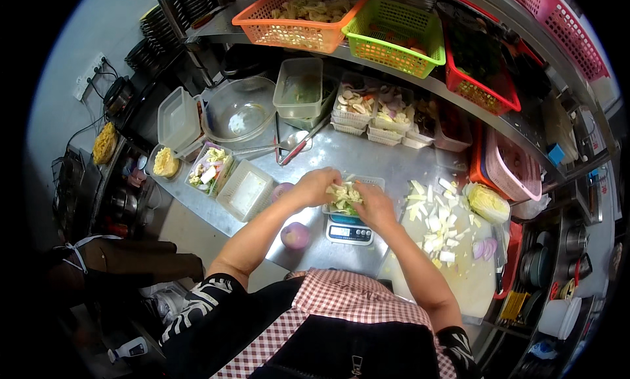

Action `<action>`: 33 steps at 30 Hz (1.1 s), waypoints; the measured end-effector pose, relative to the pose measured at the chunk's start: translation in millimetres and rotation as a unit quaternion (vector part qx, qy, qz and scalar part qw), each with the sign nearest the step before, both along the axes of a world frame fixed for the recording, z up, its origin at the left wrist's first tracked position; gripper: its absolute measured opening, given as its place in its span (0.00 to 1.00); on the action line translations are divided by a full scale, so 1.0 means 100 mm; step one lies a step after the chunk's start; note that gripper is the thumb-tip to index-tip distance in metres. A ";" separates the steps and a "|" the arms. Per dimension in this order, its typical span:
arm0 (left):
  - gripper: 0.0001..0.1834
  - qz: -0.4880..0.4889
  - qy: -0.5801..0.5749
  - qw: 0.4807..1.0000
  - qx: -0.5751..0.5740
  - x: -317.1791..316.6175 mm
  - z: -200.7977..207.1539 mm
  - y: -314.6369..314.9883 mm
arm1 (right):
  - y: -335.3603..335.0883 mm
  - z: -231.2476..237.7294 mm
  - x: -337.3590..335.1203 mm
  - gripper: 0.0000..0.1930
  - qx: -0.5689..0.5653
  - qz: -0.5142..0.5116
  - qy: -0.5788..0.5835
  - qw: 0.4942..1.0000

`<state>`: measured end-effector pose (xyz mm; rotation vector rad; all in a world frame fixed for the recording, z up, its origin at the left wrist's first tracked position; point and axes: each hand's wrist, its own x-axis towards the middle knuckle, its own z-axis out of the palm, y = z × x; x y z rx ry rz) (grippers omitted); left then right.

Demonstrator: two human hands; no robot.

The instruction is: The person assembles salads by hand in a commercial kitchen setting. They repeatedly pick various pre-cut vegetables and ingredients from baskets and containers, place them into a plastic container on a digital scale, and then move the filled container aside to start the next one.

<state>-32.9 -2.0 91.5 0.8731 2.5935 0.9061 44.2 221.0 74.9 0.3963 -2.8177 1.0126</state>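
A digital kitchen scale (350,233) stands near the table's front edge, with a clear plastic container (372,180) on its pan. Pale green chopped cabbage (345,196) fills the container. My left hand (319,187) comes in from the left, its curled fingers closed on the cabbage at the container's far side. From the right, my right hand (375,207) bends its fingers over the same cabbage. The fingertips are partly hidden in it. Left of the scale lies a purple onion (295,235), and a second onion (282,191) sits partly behind my left forearm.
On the right, a cutting board (467,294) carries cut cabbage pieces (441,228), a cabbage chunk (487,203), sliced onion (485,248) and a knife (501,255). An empty container (245,190) and a filled one (210,169) stand left. Filled tubs (354,103) line the back beneath a shelf of baskets (289,34).
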 end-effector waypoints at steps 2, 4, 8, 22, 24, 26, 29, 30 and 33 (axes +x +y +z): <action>0.23 0.052 -0.104 0.990 0.074 0.03 0.31 0.02 | 0.01 -0.02 -0.08 0.23 -0.004 -0.005 -0.019 1.000; 0.26 0.052 -0.070 0.992 0.094 0.06 0.28 -0.01 | 0.06 0.21 -0.08 0.24 -0.034 -0.028 -0.066 0.997; 0.27 0.021 0.071 0.994 0.082 0.09 0.00 -0.02 | 0.30 0.28 -0.02 0.21 -0.094 0.023 -0.046 0.994; 0.14 -0.045 0.102 0.994 0.020 0.17 -0.20 0.35 | 0.70 -0.01 0.58 0.13 -0.160 -0.104 -0.109 0.975; 0.23 -0.084 0.102 0.991 -0.033 0.22 -0.13 0.39 | 0.69 -0.19 0.57 0.13 -0.145 -0.081 -0.053 0.985; 0.29 -0.094 0.132 0.986 -0.032 0.29 -0.13 0.44 | 0.67 -0.30 0.58 0.14 -0.130 -0.066 -0.028 0.989; 0.37 -0.140 0.154 0.973 -0.102 0.29 -0.39 0.41 | 0.60 -0.22 0.57 0.15 -0.099 -0.067 -0.033 0.992; 0.38 -0.146 0.166 0.969 -0.108 0.29 -0.42 0.43 | 0.58 -0.25 0.54 0.15 -0.088 -0.064 -0.030 0.994; 0.39 -0.147 0.179 0.970 -0.074 0.21 -0.46 0.44 | 0.61 -0.31 0.59 0.17 -0.096 -0.064 -0.019 0.993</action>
